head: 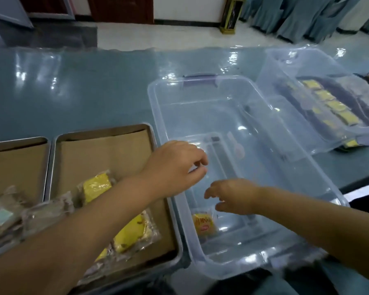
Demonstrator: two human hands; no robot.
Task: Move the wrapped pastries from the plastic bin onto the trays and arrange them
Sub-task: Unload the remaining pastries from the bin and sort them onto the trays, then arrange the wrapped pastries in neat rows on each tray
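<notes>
A clear plastic bin [320,179] stands in the middle of the table. One wrapped yellow pastry [203,225] lies on its floor near the front left corner. My left hand [175,167] reaches over the bin's left wall with fingers loosely curled, holding nothing I can see. My right hand [234,196] hovers inside the bin just above the pastry, fingers relaxed and spread. Left of the bin, a metal tray [153,141] lined with brown paper holds several wrapped yellow pastries [97,185]. A second lined tray [19,158] sits further left.
A clear lid [285,67] leans over another tray of wrapped yellow and dark pastries [337,107] at the right. Wrapped brown pastries [6,213] pile at the left edge. The table is covered in glossy blue-green plastic [83,86]. Draped chairs stand beyond.
</notes>
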